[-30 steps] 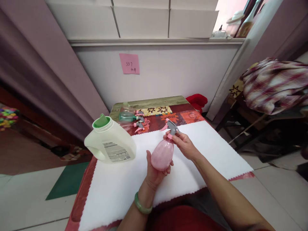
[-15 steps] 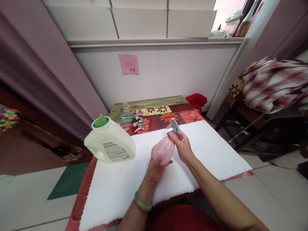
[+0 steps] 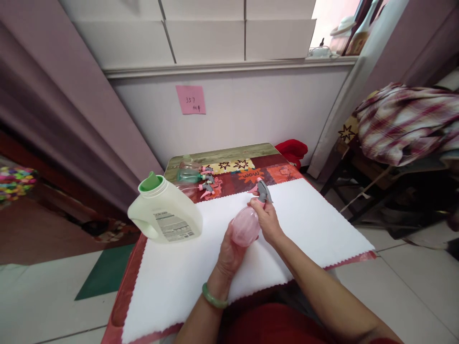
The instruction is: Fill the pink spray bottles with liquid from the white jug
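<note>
A pink translucent spray bottle (image 3: 245, 226) is held tilted over the white mat (image 3: 172, 291). Wrapped round its rounded body from the left and below is my left hand (image 3: 229, 251), with a green bangle (image 3: 214, 297) on the wrist. My right hand (image 3: 267, 220) grips the neck, just under the grey and pink spray head (image 3: 264, 191), which sits at the bottle's mouth. Left of the hands a large pale green jug (image 3: 168, 212) stands upright with a green spout in its top.
Several spray bottles, one of them green (image 3: 190, 176), lie at the table's back left. A pink note (image 3: 191, 100) is on the wall. Plaid cloth (image 3: 409, 124) lies on furniture at the right, and a red object (image 3: 292, 152) is behind the table.
The bottle's spray head has turned and tips more to the right. Both hands have shifted slightly on the bottle, the right fingers now lower round the neck. The camera view has moved a little.
</note>
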The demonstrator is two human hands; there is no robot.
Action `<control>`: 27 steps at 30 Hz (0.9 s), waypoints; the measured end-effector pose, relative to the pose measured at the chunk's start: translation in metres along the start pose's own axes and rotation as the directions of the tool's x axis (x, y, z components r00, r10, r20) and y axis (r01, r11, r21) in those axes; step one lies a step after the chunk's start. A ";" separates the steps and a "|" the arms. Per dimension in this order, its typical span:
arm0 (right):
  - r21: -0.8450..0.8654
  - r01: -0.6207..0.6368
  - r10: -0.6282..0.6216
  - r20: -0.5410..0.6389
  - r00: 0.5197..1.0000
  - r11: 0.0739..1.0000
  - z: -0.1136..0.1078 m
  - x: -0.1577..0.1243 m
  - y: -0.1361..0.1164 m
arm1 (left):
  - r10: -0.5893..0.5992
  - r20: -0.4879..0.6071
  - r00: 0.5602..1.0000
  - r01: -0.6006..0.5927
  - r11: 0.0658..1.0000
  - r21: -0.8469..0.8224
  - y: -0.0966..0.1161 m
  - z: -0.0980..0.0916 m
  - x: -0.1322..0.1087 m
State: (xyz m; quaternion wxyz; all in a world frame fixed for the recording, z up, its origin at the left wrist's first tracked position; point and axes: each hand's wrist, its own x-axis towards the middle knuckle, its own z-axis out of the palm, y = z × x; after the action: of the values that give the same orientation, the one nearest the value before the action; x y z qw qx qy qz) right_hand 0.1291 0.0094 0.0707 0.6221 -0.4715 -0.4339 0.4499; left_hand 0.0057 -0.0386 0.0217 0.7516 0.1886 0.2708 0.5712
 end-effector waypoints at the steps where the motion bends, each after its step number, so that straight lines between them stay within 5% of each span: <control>1: 0.009 -0.028 0.028 0.012 1.000 1.000 -0.001 0.000 -0.001 | 0.006 0.001 1.000 -0.006 1.000 0.002 0.000 0.001 0.000; 11: 0.006 -0.129 0.126 0.162 0.979 0.992 -0.010 0.003 0.001 | 0.028 0.106 0.994 -0.032 0.999 0.028 -0.005 -0.004 0.001; 16: 0.197 -0.170 0.127 0.216 0.968 0.966 -0.014 0.004 0.002 | 0.013 0.104 0.994 -0.026 0.992 0.124 -0.006 -0.012 -0.001; 21: 0.166 -0.143 0.109 0.197 0.974 0.976 -0.014 0.005 -0.006 | -0.074 0.098 0.992 0.048 0.968 0.245 -0.007 -0.019 -0.001; 27: 0.206 -0.174 0.152 0.122 0.981 0.963 -0.014 0.007 -0.004 | 0.080 0.062 0.995 -0.096 0.943 0.318 -0.010 -0.013 0.001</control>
State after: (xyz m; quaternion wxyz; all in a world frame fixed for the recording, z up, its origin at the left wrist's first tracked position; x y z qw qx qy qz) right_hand 0.1446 0.0131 0.0727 0.6068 -0.4110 -0.3742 0.5682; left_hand 0.0051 -0.0408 0.0053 0.6909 0.3340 0.3330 0.5479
